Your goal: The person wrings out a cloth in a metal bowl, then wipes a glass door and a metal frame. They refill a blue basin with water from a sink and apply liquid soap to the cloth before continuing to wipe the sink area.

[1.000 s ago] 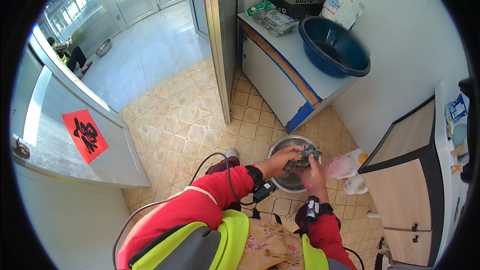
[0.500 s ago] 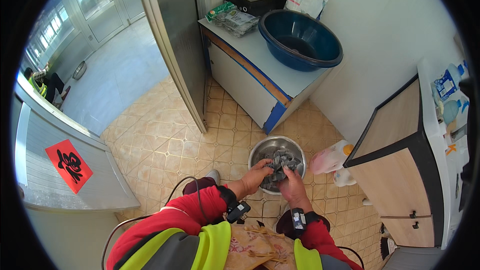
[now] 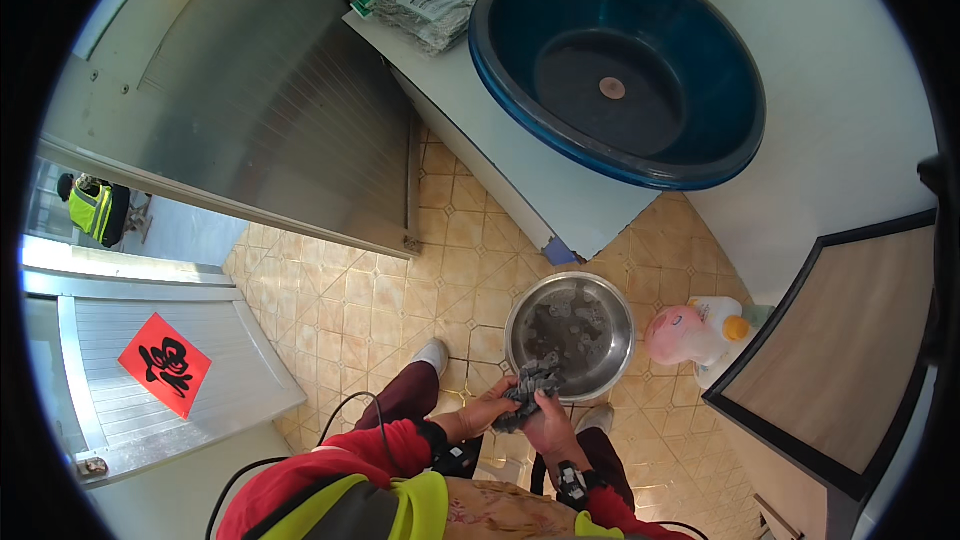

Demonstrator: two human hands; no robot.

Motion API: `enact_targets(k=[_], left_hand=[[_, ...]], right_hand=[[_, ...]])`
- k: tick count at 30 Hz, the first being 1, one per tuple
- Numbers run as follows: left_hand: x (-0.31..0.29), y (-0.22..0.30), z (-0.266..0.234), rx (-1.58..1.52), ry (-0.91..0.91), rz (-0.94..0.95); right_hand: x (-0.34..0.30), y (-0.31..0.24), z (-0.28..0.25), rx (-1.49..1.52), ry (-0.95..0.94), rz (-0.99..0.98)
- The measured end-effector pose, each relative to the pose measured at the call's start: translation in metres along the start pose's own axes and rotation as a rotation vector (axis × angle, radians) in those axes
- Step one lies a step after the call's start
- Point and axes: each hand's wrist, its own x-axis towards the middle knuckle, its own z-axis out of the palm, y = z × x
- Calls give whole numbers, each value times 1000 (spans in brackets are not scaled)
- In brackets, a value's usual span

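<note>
A dark grey, crumpled cloth [image 3: 531,392] is bunched between my two hands at the near left edge of a metal basin [image 3: 617,352]. My left hand [image 3: 478,412] is closed on the cloth's left side. On its right side my right hand [image 3: 550,432] grips it, thumb on top. Murky water with patches of foam [image 3: 566,326] lies in the basin, which stands on the tiled floor between and ahead of my feet. The undersides of the fingers are hidden.
A large blue plastic tub [image 3: 610,130] sits on a low white cabinet [image 3: 545,205] ahead, beside packaged grey pads [image 3: 430,5]. Right of the basin stand plastic bottles [image 3: 690,332], then a wood-panelled cabinet [image 3: 830,340]. Doors are at left; a person in a yellow vest [image 3: 95,210] is beyond.
The grey cloth has come up out of the basin toward me, held in both hands. Foamy water now shows in the basin. The view has tilted and come closer to the blue tub.
</note>
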Motion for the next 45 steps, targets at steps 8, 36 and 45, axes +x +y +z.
enact_targets(k=[8, 36, 45], left_hand=[[-107, 40, 10, 483, 126, 118], [-487, 570, 188, 863, 913, 1788], [-495, 564, 165, 710, 791, 1756]], right_hand=[[-53, -12, 6, 55, 87, 392], [6, -56, 622, -414, -251, -195], [59, -14, 677, -750, -295, -343]])
